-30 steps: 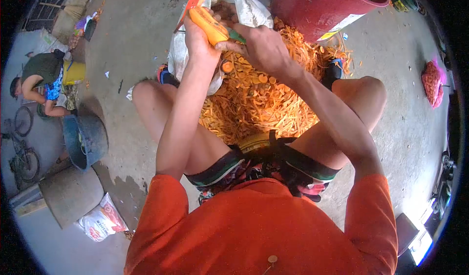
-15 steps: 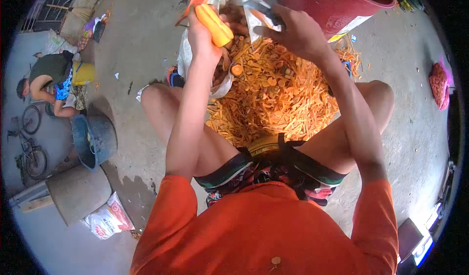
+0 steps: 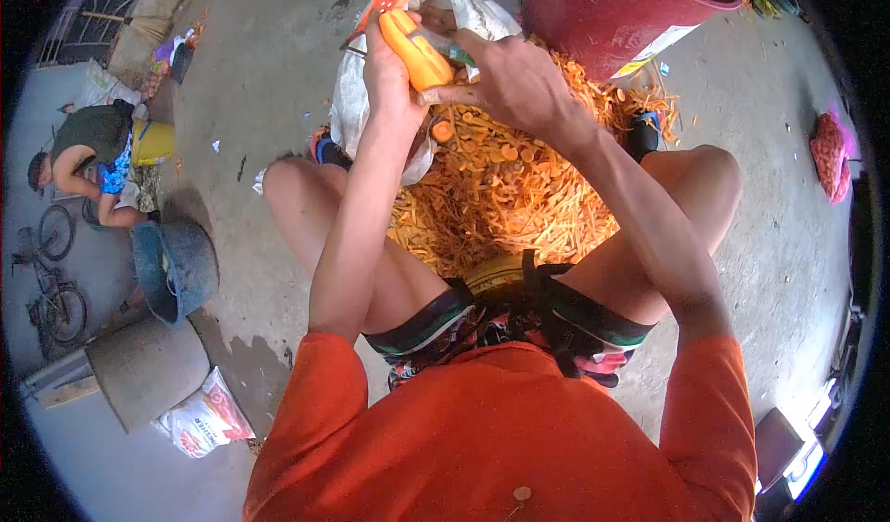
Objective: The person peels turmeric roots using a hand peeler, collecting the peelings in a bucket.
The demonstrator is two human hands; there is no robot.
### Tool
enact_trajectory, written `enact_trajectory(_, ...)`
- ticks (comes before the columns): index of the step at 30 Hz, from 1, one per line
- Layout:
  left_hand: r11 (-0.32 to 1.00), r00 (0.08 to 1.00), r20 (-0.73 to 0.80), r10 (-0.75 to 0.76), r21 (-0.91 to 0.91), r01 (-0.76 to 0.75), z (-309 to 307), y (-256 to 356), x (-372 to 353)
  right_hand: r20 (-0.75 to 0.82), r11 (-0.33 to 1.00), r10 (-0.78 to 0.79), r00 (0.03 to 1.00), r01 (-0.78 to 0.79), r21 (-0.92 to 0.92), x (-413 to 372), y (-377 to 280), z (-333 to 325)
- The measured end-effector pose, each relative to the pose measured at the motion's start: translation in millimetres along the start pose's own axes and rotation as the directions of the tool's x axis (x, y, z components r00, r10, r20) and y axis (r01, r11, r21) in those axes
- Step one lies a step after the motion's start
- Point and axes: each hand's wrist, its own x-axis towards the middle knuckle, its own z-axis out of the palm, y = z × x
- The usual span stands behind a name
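Your L hand [image 3: 387,77]: forearm raised, elbow bent, fingers clamped round long orange carrot [image 3: 417,51], held tilted above heap of orange carrot peelings [image 3: 505,188] btwn your knees. Your R hand [image 3: 519,82]: wrist bent, closed on small green-handled tool [image 3: 461,56] against carrot. White plastic sack [image 3: 473,12] just behind.

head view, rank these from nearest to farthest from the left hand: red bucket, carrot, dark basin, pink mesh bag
1. carrot: gripped in the left hand itself.
2. red bucket: ahead and to the right, past the heap of peelings.
3. dark basin: on the floor, off to the left.
4. pink mesh bag: on the floor at the far right edge.
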Motion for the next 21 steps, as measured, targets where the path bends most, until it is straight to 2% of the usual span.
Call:
enact_trajectory(1, 0.999, 0.999, -0.021, 0.039, 0.006, -0.039, -1.7, -1.2, 2.3, 0.019, 1.0, 0.005, 1.0, -0.005, 0.011, 1.2, -0.1, 0.3)
enact_trajectory(5, 0.998, 0.998, -0.059, 0.038, -0.046, -0.04, 2.2, 3.4, -2.0, 0.068, 0.999, 0.025, 0.997, -0.028, 0.043, 2.0, -0.9, 6.9)
enact_trajectory(8, 0.984, 0.991, -0.091, 0.101, -0.14, -0.113, -0.2, -0.3, 0.1, 0.018, 0.994, 0.027, 0.999, -0.028, 0.11, -0.7, -1.2, 24.7)
enact_trajectory(9, 0.964, 0.985, -0.136, 0.104, -0.229, -0.133, 0.2, -2.4, 0.6, 0.018, 0.994, 0.027, 0.999, -0.029, 0.109, -2.8, -1.9, 30.9)
enact_trajectory(10, 0.936, 0.978, -0.18, 0.103, -0.316, -0.157, 0.8, -3.9, 1.7, 0.03, 0.974, 0.041, 0.999, -0.047, 0.221, -5.3, -2.7, 36.7)
enact_trajectory(11, 0.935, 0.978, -0.18, 0.104, -0.317, -0.158, -2.4, -5.8, 4.5, 0.044, 0.941, 0.054, 0.998, -0.065, 0.332, -6.8, -4.7, 38.8)
enact_trajectory(13, 0.968, 0.969, -0.187, 0.161, -0.159, -0.192, -9.2, -6.8, 11.6, 0.073, 0.927, 0.042, 0.996, -0.066, 0.369, -8.4, -4.1, 38.6)
enact_trajectory(14, 0.967, 0.968, -0.188, 0.166, -0.159, -0.197, -6.4, -2.1, 12.7, 0.104, 0.911, 0.029, 0.994, -0.069, 0.406, -8.2, -2.8, 37.2)
enact_trajectory(16, 0.927, 0.911, -0.256, 0.324, 0.277, -0.251, -2.2, 6.9, 14.2, 0.108, 0.911, 0.024, 0.994, -0.066, 0.406, -5.3, 11.0, 26.5)
enact_trajectory(17, 0.825, 0.864, -0.144, 0.483, 0.405, -0.394, -20.2, 2.3, 27.9, 0.084, 0.96, 0.059, 0.995, -0.079, 0.27, -1.7, 11.7, 4.7)
enact_trajectory(18, 0.825, 0.863, -0.147, 0.484, 0.405, -0.394, -19.5, 9.0, 25.6, 0.057, 0.987, 0.088, 0.994, -0.095, 0.128, -1.9, 14.4, -8.3)
enact_trajectory(20, 0.826, 0.843, -0.198, 0.501, 0.4, -0.396, -13.8, 22.4, 24.2, 0.069, 0.995, 0.07, 0.995, -0.075, 0.064, -0.8, 33.3, -16.4)
enact_trajectory(21, 0.819, 0.859, -0.153, 0.489, 0.421, -0.391, -19.1, 26.9, 23.1, 0.082, 0.998, 0.063, 0.995, -0.063, 0.0, -1.7, 42.6, -21.1)
